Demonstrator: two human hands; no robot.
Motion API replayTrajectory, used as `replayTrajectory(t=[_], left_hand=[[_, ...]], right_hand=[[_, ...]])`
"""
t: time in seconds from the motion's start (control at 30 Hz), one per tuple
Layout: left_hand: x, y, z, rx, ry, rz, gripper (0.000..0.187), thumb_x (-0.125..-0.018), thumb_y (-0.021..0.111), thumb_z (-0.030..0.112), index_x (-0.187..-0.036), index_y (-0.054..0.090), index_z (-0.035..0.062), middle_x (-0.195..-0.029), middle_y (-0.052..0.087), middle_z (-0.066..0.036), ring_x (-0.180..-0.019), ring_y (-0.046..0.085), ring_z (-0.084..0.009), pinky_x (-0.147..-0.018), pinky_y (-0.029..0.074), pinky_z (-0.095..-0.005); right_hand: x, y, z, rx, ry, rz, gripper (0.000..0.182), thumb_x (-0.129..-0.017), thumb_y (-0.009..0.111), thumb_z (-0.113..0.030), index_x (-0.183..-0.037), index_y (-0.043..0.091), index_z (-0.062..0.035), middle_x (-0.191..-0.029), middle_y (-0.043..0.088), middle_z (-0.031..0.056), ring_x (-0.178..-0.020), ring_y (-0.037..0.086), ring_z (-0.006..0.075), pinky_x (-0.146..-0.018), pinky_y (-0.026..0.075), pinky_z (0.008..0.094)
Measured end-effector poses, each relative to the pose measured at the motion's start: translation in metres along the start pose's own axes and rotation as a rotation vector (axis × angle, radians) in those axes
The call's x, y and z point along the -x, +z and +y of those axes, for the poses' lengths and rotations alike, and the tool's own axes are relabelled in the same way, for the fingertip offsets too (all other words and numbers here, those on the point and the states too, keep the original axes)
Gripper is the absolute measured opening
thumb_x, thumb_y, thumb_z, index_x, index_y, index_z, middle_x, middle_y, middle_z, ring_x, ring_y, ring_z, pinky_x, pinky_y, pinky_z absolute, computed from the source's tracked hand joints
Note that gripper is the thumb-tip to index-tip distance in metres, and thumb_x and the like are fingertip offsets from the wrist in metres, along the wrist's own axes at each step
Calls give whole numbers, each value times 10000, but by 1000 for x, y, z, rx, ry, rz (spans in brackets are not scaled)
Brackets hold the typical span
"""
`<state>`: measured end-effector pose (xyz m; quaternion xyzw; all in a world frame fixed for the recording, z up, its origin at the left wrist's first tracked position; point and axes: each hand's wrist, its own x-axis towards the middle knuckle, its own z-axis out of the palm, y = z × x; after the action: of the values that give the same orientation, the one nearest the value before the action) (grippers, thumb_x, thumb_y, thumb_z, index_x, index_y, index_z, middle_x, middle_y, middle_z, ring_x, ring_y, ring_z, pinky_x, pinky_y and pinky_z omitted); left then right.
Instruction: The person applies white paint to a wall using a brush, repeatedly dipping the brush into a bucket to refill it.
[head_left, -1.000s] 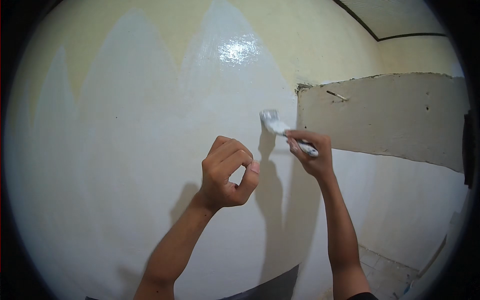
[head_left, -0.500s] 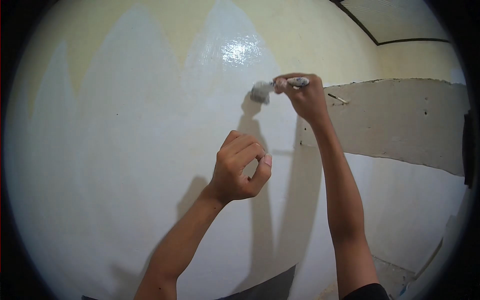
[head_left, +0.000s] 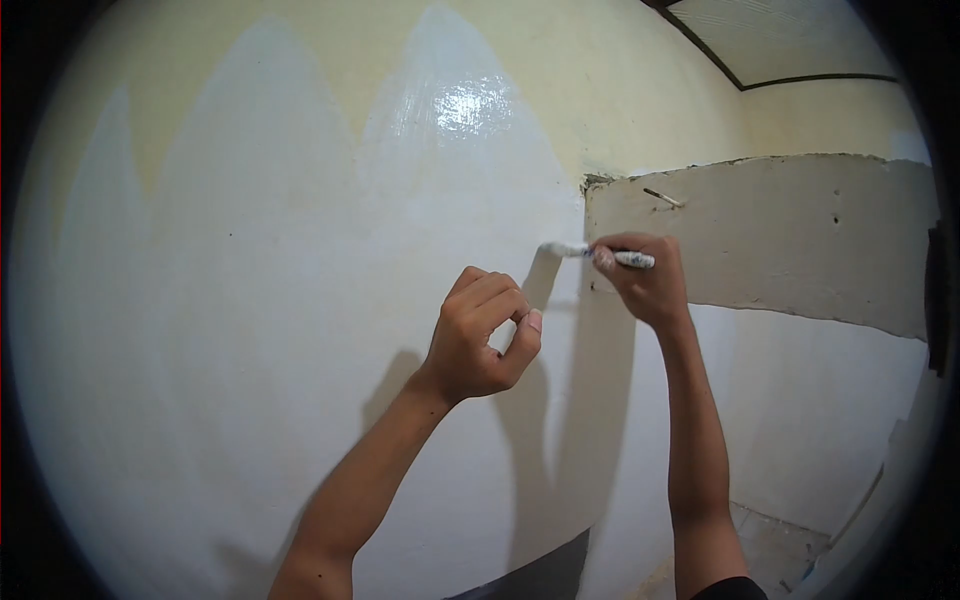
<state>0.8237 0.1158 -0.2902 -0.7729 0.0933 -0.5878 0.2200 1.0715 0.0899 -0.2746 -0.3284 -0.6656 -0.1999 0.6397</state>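
My right hand (head_left: 645,278) is closed round a paint-spotted brush (head_left: 567,250), its white head at the wall near the corner. The handle end sticks out to the right past my fingers. Left of and below it, my left hand (head_left: 484,332) is raised in front of the wall, fingers curled and thumb near the index fingertip; whether anything small is between them I cannot make out. The wall (head_left: 260,300) has white paint rising in pointed shapes over pale yellow, with a wet shine on the peak at upper centre.
A bare grey-beige strip (head_left: 770,240) with a nail-like peg (head_left: 663,197) crosses the adjoining wall at right. A dark shape (head_left: 540,575) lies at the bottom centre. Floor (head_left: 775,550) shows at lower right, and a dark-edged ceiling (head_left: 790,40) at upper right.
My right hand and the brush have moved down and to the right, toward the wall corner. My left hand has hardly moved. The view has shifted slightly.
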Motion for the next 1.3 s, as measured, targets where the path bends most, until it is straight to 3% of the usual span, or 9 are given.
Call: replayTrajectory(t=[0.17,0.37,0.5,0.67,0.83,0.97,1.1,1.13,1.3], left_hand=[[-5,5,-1,15,-15,-9,130,-783,629,49,-669,567,54,-658,595,-55,-638,581,-209,-700,441,-341],[-15,-9,0,-5,-23,24,126,-790,628,54,-676,574,52,-673,604,-59,-659,563,-216,-685,439,-344],[-15,-25,0,-38,-44,15,122,-787,632,55,-679,574,50,-676,603,-63,-660,550,-219,-679,437,-339],[-4,-36,-5,-89,-29,7,125,-786,634,48,-678,571,48,-676,600,-61,-657,555,-217,-677,436,-339],[4,-46,-3,-122,-31,0,125,-783,636,47,-678,569,48,-673,596,-64,-650,561,-219,-676,437,-340],[6,-56,0,-128,-24,-1,131,-781,633,48,-673,559,46,-670,593,-64,-639,549,-219,-672,434,-339],[-5,-59,2,-122,-17,38,135,-785,625,47,-669,555,45,-663,590,-60,-626,522,-210,-667,425,-336],[-8,-60,3,-116,-31,46,137,-786,623,47,-668,553,45,-661,590,-59,-625,517,-207,-665,422,-335],[-20,-65,4,-99,-45,92,148,-795,614,46,-663,548,46,-649,589,-56,-624,511,-193,-661,413,-328]], right_hand=[[-66,12,20,-63,-118,56,141,-867,722,-106,-910,761,23,-656,682,111,-564,593,144,-577,486,316],[-58,42,-16,-97,-190,263,161,-912,710,-118,-938,758,33,-675,698,97,-577,584,112,-564,479,301],[-39,61,-47,-279,-245,397,132,-903,712,-43,-1003,755,30,-766,737,87,-672,682,141,-625,535,278],[-53,90,-52,-272,-413,344,212,-861,721,24,-1073,725,30,-1055,753,178,-888,745,234,-784,574,315],[-29,90,-51,-194,-298,93,167,-832,773,-61,-987,751,-1,-862,753,155,-752,742,232,-715,572,310],[-14,52,-70,-286,30,-58,128,-879,721,-73,-955,771,16,-803,751,111,-725,709,134,-675,553,277],[-35,68,-71,-719,-4,24,242,-966,680,-130,-1025,732,99,-856,745,142,-805,715,152,-755,582,284],[-41,76,-75,-835,22,61,302,-997,661,-154,-1050,699,141,-909,736,171,-834,724,195,-819,599,309],[-77,109,-82,-1120,69,224,300,-1002,649,-132,-1074,668,159,-949,722,190,-876,735,231,-842,612,293]])
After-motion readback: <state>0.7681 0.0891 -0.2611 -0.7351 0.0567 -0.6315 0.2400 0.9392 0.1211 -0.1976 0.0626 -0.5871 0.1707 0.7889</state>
